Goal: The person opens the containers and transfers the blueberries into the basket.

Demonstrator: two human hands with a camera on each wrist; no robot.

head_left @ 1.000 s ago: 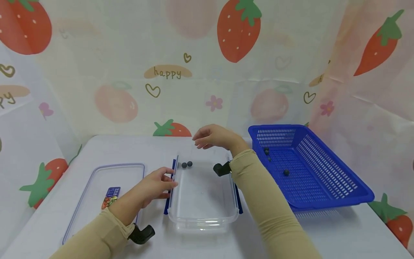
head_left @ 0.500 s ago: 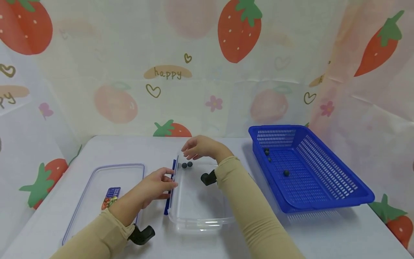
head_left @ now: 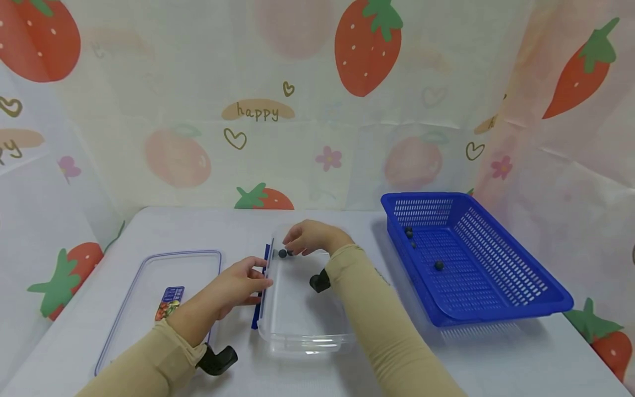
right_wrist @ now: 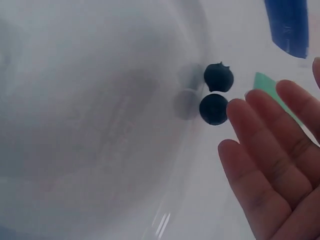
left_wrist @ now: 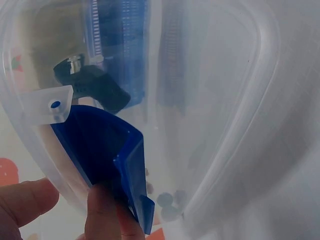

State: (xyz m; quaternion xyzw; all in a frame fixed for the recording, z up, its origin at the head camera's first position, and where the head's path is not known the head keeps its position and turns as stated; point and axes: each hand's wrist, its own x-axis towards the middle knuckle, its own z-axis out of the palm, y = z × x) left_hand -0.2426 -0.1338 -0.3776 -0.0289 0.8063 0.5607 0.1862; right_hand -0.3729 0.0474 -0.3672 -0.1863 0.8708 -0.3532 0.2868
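Note:
A clear plastic box [head_left: 310, 309] with blue side latches stands in the middle of the white table. My left hand [head_left: 237, 284] grips its left side, thumb at the rim and fingers against the blue latch [left_wrist: 100, 140]. Two blueberries lie at the box's far left: one [right_wrist: 218, 77] shows its crown, and the other [right_wrist: 213, 109] is right at my right fingertips. My right hand [head_left: 317, 237] reaches down into the far end of the box, its fingers [right_wrist: 270, 130] extended and not closed round a berry.
On the right stands a blue perforated basket [head_left: 496, 275] with several blueberries [head_left: 439, 266] inside. A clear lid with a purple-blue edge [head_left: 183, 253] and a printed label [head_left: 170, 302] lies at left. A strawberry-print cloth [head_left: 317, 110] hangs behind the table.
My right hand has moved left and down from above the box's far edge to the two blueberries. The left hand stays on the box's side.

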